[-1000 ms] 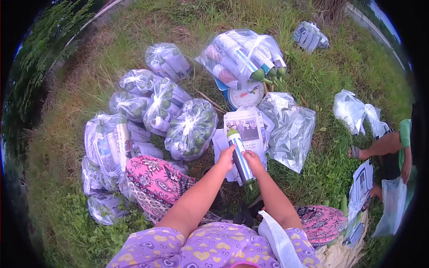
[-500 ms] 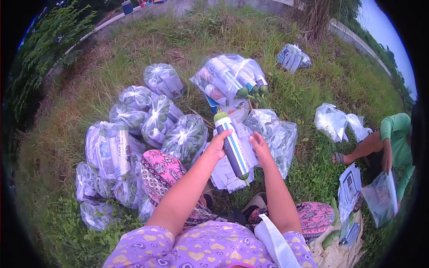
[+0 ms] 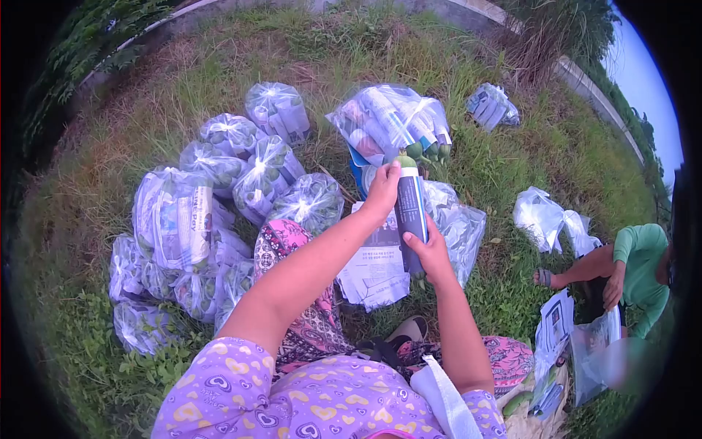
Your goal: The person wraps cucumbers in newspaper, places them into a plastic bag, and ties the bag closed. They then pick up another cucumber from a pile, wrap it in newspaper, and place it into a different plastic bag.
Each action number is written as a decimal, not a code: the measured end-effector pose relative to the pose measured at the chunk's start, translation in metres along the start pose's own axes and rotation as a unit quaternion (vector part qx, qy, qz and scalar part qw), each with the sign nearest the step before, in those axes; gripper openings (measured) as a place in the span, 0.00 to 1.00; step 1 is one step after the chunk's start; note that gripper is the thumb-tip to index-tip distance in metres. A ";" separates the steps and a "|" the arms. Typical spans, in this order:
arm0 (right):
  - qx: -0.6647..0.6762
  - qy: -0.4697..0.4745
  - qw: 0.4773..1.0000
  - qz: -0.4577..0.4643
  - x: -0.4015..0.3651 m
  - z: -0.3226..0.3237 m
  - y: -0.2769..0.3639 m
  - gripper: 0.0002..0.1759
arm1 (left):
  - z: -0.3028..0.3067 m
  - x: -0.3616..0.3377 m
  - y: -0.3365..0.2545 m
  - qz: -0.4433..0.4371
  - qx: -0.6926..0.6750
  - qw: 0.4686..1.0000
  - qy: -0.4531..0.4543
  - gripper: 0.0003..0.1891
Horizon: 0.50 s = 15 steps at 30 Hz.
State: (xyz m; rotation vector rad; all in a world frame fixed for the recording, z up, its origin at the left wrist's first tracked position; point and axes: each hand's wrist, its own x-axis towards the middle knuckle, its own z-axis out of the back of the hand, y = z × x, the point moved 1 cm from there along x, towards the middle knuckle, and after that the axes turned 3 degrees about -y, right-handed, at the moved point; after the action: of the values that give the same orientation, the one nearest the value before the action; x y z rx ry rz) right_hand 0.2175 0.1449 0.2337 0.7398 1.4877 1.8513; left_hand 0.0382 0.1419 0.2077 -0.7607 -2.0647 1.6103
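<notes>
A long green gourd wrapped in newspaper [image 3: 411, 208] is held nearly upright in front of me, its green stem end at the top. My left hand [image 3: 383, 192] grips it near that end, thumb close to the rim of the paper. Lower down, my right hand [image 3: 431, 254] wraps around it from the right, with its thumb across the front. Below and to the left of the gourd lies a stack of newspaper sheets [image 3: 374, 274]. Just beyond my hands is a clear plastic bag [image 3: 387, 117] of similar paper-wrapped gourds, their green ends sticking out.
Several filled clear bags [image 3: 172, 219] are piled on the grass at left. Flat plastic bags [image 3: 462, 230] lie to the right of the newspaper. At far right a person in a green sleeve [image 3: 642, 249] handles a plastic bag [image 3: 594, 355]. A small bag [image 3: 493, 106] lies farther back.
The wrapped gourd has turned from slanted to nearly upright and moved right. My left hand has gone up to its stem end; my right hand has closed around its lower part.
</notes>
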 end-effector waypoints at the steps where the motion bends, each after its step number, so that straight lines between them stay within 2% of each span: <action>1: 0.014 0.002 0.999 -0.050 0.001 0.007 0.010 0.30 | 0.000 0.016 0.002 -0.067 0.040 0.997 -0.021 0.29; 2: 0.018 0.025 0.994 -0.102 0.003 0.014 0.016 0.33 | 0.003 0.032 0.004 -0.079 0.090 0.992 -0.034 0.29; 5: -0.003 0.058 0.994 -0.087 0.003 0.027 0.040 0.38 | 0.007 0.065 0.007 -0.103 0.257 0.958 -0.074 0.30; 7: -0.098 0.065 0.992 -0.035 0.008 0.032 0.035 0.43 | 0.006 0.070 -0.010 -0.100 0.386 0.911 -0.108 0.32; 8: -0.146 0.073 0.986 -0.026 0.010 0.035 0.035 0.44 | 0.005 0.078 -0.005 -0.099 0.403 0.902 -0.119 0.37; 11: -0.243 0.073 0.967 -0.003 0.021 0.035 0.034 0.45 | 0.001 0.091 -0.003 -0.078 0.455 0.880 -0.114 0.37; 12: -0.264 0.068 0.962 0.000 0.027 0.034 0.030 0.45 | 0.000 0.092 -0.003 -0.070 0.466 0.875 -0.109 0.35; 15: -0.333 0.053 0.941 -0.018 0.041 0.023 0.026 0.43 | 0.007 0.114 0.020 -0.107 0.395 0.905 -0.119 0.29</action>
State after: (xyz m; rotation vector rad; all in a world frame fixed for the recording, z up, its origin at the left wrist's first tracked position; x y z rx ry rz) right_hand 0.2053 0.1868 0.2647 0.2817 0.8187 2.2012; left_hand -0.0501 0.2134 0.1855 -0.0476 -1.3389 2.2287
